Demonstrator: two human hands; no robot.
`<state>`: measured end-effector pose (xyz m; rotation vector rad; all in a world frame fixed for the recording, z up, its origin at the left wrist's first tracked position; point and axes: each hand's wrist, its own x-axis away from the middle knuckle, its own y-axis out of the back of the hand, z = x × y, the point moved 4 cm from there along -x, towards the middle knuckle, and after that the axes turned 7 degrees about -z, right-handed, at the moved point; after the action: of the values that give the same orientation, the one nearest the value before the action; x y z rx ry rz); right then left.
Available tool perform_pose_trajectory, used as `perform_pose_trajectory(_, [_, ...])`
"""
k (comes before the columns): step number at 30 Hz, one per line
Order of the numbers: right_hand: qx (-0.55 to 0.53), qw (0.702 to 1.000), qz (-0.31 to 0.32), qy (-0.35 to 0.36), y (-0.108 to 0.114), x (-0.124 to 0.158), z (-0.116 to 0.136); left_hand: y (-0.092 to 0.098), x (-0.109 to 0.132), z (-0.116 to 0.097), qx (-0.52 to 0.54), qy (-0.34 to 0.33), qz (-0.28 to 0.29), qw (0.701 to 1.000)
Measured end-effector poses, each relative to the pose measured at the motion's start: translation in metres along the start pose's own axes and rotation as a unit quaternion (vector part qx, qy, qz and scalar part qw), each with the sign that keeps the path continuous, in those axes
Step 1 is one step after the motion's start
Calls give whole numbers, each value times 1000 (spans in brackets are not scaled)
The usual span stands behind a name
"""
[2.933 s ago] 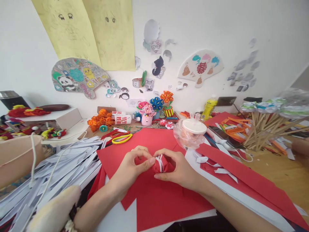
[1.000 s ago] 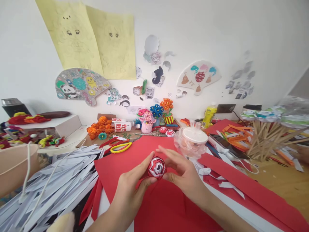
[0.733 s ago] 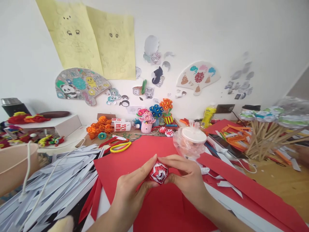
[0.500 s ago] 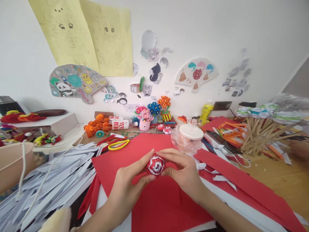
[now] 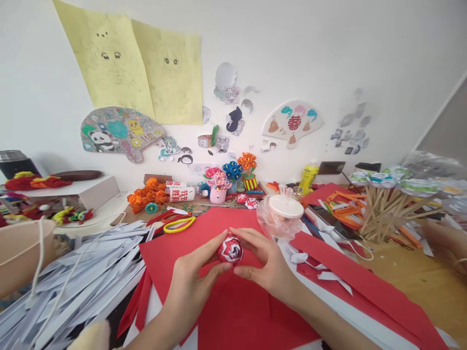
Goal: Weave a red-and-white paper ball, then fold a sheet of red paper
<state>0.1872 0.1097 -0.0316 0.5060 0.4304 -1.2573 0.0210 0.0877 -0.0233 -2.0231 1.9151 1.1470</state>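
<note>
A small round ball of folded red and white paper (image 5: pixel 231 250) is held up in front of me, its spiral-like face with a dark centre turned toward my view. My left hand (image 5: pixel 195 270) grips it from the left, fingers over the top and thumb below. From the other side my right hand (image 5: pixel 264 262) curves around it, fingertips at its upper edge and thumb close to its lower right. A gap shows between the ball and my right palm. Beneath both hands lies a large red paper sheet (image 5: pixel 251 311).
Many white paper strips (image 5: pixel 91 262) cover the left. Yellow-handled scissors (image 5: pixel 179 224) lie behind the sheet. A lidded cup in plastic (image 5: pixel 286 209) stands behind my right hand. Further right are bundled wooden sticks (image 5: pixel 383 209) and another person's hand (image 5: pixel 443 238).
The ball has turned slightly between my fingers. My right thumb has moved a little away from it. The camera view has tilted up slightly; the other person's hand shows more at right.
</note>
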Motion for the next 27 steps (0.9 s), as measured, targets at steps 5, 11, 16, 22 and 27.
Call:
perform_pose_trajectory(5, [54,998,-15,-9,2,-4,-2,0,-7,1,18,51,43,998])
perform_pose_trajectory(11, [92,995,-30,-7,5,-6,1,-2,-14,10,44,88,106,990])
perform_pose_trajectory(16, [63,994,-89,-14,12,-9,0,-4,-40,21,73,117,194,971])
perform_pose_trajectory(22, [1,988,-141,-67,20,-11,-6,-27,-102,50,-170,105,197,960])
perform_pose_trajectory(27, [-113,974,-126,-152,23,-14,-7,-72,-149,86,-275,118,154,942])
